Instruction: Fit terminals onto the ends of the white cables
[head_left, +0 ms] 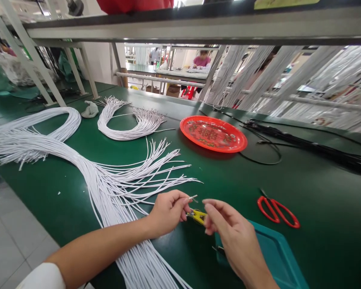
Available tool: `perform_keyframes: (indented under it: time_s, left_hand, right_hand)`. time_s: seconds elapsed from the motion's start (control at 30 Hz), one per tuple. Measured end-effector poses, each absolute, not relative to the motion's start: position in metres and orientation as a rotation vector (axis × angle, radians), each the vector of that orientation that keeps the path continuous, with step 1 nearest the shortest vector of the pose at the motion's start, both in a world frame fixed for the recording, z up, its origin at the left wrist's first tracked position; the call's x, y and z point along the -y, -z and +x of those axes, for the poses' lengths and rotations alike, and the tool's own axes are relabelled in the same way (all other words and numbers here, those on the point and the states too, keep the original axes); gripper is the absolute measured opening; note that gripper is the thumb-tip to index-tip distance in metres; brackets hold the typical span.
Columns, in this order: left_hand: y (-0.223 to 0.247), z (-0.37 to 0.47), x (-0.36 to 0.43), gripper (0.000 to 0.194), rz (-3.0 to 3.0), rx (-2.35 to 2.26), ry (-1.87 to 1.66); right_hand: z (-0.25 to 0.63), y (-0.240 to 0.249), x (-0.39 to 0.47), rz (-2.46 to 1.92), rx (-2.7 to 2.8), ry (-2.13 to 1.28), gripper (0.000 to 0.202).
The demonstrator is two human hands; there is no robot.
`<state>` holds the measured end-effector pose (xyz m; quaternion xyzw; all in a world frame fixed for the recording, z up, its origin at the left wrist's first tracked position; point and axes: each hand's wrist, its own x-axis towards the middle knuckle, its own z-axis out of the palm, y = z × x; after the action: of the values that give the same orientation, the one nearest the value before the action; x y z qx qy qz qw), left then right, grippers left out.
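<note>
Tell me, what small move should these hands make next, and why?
Probably the right hand should bring its thumb and forefinger to the white cord tip, which pokes out of the left hand: those fingertips are close but apart from it, and the yellow tool shows lower in the picture.

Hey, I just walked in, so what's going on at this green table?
A person is working on white cords bare-handed. The left hand pinches what looks like a thin white cord end, while the right hand is close by, its curled fingers seemingly holding a yellow-handled tool. A large bundle of white cords runs beneath the left forearm, its ends fanned out. Red-handled scissors lie on the table to the right, apart from both hands.
</note>
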<state>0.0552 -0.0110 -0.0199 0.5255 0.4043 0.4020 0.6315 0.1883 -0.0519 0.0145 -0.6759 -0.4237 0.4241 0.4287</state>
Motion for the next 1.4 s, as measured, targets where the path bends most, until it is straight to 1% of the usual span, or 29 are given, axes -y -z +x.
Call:
perform_keyframes:
  time_s: [0.07, 0.13, 0.2, 0.3, 0.37, 0.43, 0.47, 0.57, 0.63, 0.67, 0.73, 0.8, 0.9, 1.0, 1.03, 1.1, 1.17, 1.23, 1.27, 1.3, 1.33, 1.37, 1.4]
  left_hand:
    - [0.020, 0.055, 0.012, 0.025, 1.218, -0.901, -0.904]
    - [0.020, 0.055, 0.013, 0.025, 1.245, -0.875, -0.876]
    - [0.019, 0.054, 0.014, 0.025, 1.263, -0.855, -0.830]
    - [0.019, 0.052, 0.014, 0.023, 1.357, -0.873, -0.776]
    - [0.018, 0.050, 0.014, 0.019, 1.570, -0.930, -0.812]
    - [0.017, 0.047, 0.015, 0.017, 1.817, -0.982, -0.875]
    - [0.017, 0.046, 0.015, 0.017, 1.914, -0.991, -0.902]
    - [0.014, 0.044, 0.014, 0.019, 2.039, -0.931, -0.962]
    - [0.012, 0.043, 0.013, 0.018, 2.014, -0.838, -0.993]
    - [0.011, 0.043, 0.013, 0.018, 1.976, -0.792, -1.001]
    - [0.010, 0.044, 0.013, 0.017, 1.889, -0.746, -0.997]
    - [0.011, 0.046, 0.013, 0.015, 1.789, -0.796, -0.969]
    - [0.013, 0.049, 0.013, 0.014, 1.591, -0.901, -0.905]
    - [0.016, 0.052, 0.013, 0.016, 1.395, -0.885, -0.855]
    - [0.016, 0.053, 0.012, 0.017, 1.341, -0.866, -0.844]
    - [0.017, 0.054, 0.012, 0.020, 1.249, -0.821, -0.822]
    - [0.016, 0.054, 0.012, 0.021, 1.196, -0.783, -0.804]
    - [0.016, 0.053, 0.012, 0.019, 1.212, -0.776, -0.777]
    - [0.015, 0.052, 0.013, 0.018, 1.273, -0.796, -0.769]
    - [0.015, 0.051, 0.013, 0.016, 1.369, -0.825, -0.773]
    - [0.014, 0.049, 0.013, 0.015, 1.490, -0.854, -0.789]
    - [0.013, 0.048, 0.013, 0.015, 1.616, -0.876, -0.814]
    - [0.012, 0.047, 0.013, 0.015, 1.727, -0.886, -0.846]
  right_hand:
    - [0.191, -0.012, 0.048, -1.716, 1.186, -0.953, 0.041]
    - [0.191, -0.009, 0.045, -1.676, 1.407, -0.818, 0.031]
    - [0.191, -0.007, 0.043, -1.594, 1.610, -0.614, 0.021]
    - [0.193, -0.006, 0.044, -1.514, 1.779, -0.351, 0.018]
    - [0.195, -0.009, 0.045, -1.521, 1.820, -0.328, 0.019]
    - [0.198, -0.014, 0.046, -1.584, 1.806, -0.472, 0.020]
    - [0.199, -0.017, 0.045, -1.633, 1.766, -0.616, 0.020]
    - [0.203, -0.024, 0.044, -1.685, 1.448, -1.236, 0.022]
    - [0.203, -0.026, 0.044, -1.557, 1.136, -1.613, 0.023]
    - [0.203, -0.027, 0.044, -1.468, 0.993, -1.745, 0.024]
    - [0.201, -0.026, 0.047, -1.332, 0.779, -1.898, 0.026]
    - [0.199, -0.025, 0.049, -1.295, 0.686, -1.927, 0.028]
    - [0.197, -0.023, 0.053, -1.399, 0.719, -1.747, 0.032]
    - [0.196, -0.020, 0.054, -1.579, 0.936, -1.429, 0.043]
    - [0.196, -0.018, 0.054, -1.632, 1.078, -1.298, 0.044]
    - [0.197, -0.014, 0.054, -1.658, 1.434, -0.938, 0.031]
    - [0.199, -0.009, 0.054, -1.560, 1.741, -0.500, 0.020]
    - [0.202, -0.006, 0.054, -1.443, 1.932, -0.183, 0.019]
    - [0.203, -0.006, 0.054, -1.423, 1.984, -0.121, 0.020]
    - [0.203, -0.006, 0.054, -1.434, 1.999, -0.127, 0.021]
    - [0.203, -0.008, 0.054, -1.478, 1.971, -0.205, 0.022]
    - [0.201, -0.010, 0.053, -1.542, 1.898, -0.366, 0.024]
    - [0.199, -0.012, 0.052, -1.604, 1.774, -0.597, 0.026]
